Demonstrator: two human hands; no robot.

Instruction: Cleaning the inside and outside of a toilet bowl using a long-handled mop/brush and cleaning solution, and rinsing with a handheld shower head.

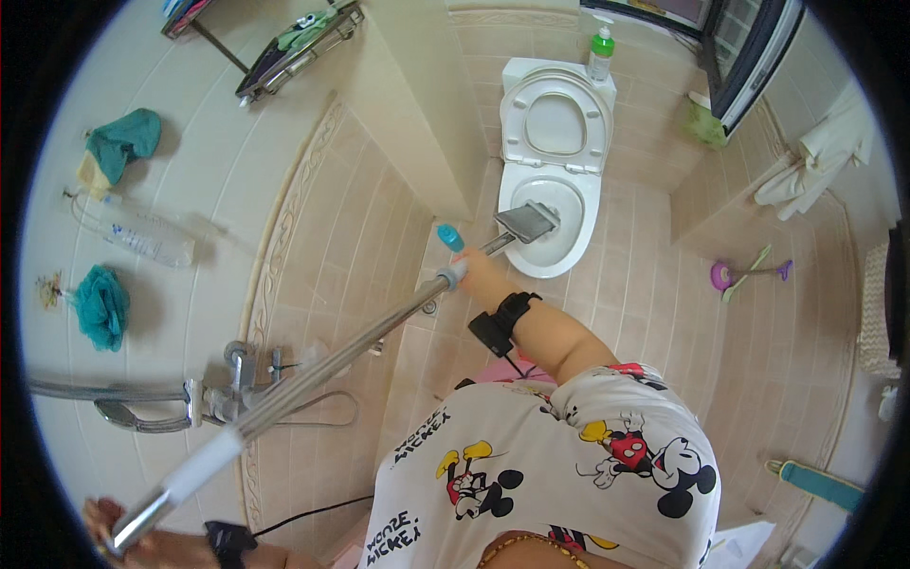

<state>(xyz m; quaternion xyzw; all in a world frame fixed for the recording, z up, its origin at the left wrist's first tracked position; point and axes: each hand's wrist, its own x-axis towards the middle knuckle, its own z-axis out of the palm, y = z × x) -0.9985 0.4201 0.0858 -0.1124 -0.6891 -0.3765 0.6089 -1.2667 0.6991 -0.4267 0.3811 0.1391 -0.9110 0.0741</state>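
Observation:
A long metal pole with a white grip section runs from the lower left up to a flat grey mop head. This flat mop (332, 362) has its head over the front of the open toilet bowl (555, 266); I cannot tell whether it touches. My left hand (112, 536) is closed around the pole's near end, at the lower left rim. Farther up, my right hand (466, 269) grips the pole close to a pale collar, its fingers partly hidden. Just beyond that hand a small blue object (450, 237) shows, its kind unclear. The toilet seat and lid (512, 104) are raised.
A green pump bottle (601, 49) stands on the toilet tank. On the left wall are a shower mixer (232, 394), a teal bath puff (100, 308) and a teal cloth (125, 144). White cloth (815, 171), a purple-handled item (725, 275) and an open window (749, 62) line the right.

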